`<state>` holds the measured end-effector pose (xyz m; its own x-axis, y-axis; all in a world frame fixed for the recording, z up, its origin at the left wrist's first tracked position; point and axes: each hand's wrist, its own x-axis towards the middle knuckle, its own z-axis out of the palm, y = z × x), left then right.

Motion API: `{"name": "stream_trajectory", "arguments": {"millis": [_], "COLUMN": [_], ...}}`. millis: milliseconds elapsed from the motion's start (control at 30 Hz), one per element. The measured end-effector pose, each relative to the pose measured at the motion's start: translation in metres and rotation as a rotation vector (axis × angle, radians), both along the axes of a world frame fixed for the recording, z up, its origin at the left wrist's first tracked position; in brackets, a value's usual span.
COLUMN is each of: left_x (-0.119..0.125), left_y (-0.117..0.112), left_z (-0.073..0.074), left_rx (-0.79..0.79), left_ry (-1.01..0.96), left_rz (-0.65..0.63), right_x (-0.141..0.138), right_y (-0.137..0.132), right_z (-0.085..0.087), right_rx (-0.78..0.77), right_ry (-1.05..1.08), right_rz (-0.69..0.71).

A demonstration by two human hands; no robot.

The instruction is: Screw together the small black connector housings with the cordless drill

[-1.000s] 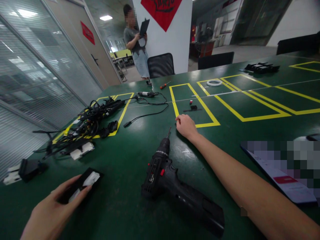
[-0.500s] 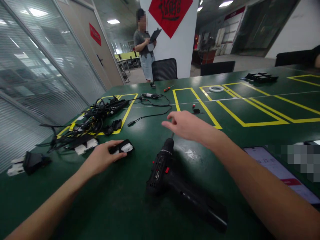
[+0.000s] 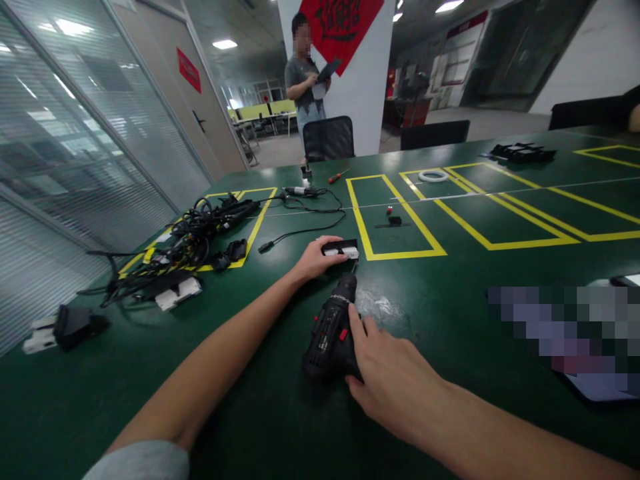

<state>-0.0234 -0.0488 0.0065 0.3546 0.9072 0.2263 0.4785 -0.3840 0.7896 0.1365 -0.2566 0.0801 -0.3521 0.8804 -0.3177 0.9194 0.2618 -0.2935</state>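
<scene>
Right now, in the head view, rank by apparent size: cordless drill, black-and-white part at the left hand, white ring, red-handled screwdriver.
1. cordless drill, though partly covered.
2. black-and-white part.
3. white ring and red-handled screwdriver: they look alike and both lie far off, so not ranked.

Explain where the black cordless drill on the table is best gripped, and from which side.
Probably its handle, from the near right: the cordless drill lies on its side, chuck pointing away, handle toward the person under the right hand. The left hand holds a black part just beyond the chuck.
</scene>
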Motion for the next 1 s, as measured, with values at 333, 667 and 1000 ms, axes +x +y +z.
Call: {"name": "stream_trajectory", "arguments": {"millis": [333,667,1000], "left_x": [0.004,0.002,0.005], "left_y": [0.009,0.012,0.009], "left_z": [0.0,0.0,0.001], "left_rx": [0.068,0.085,0.079], "left_ry": [-0.027,-0.054,-0.063], "left_rz": [-0.069,-0.111,-0.095], "right_x": [0.027,0.09,0.084], "right_y": [0.002,0.033,0.019], "right_z": [-0.013,0.02,0.005], "right_rx": [0.035,0.07,0.015], "right_ry": [0.263,1.001,1.07], "right_rz": [-0.126,-0.518,-0.503]}}
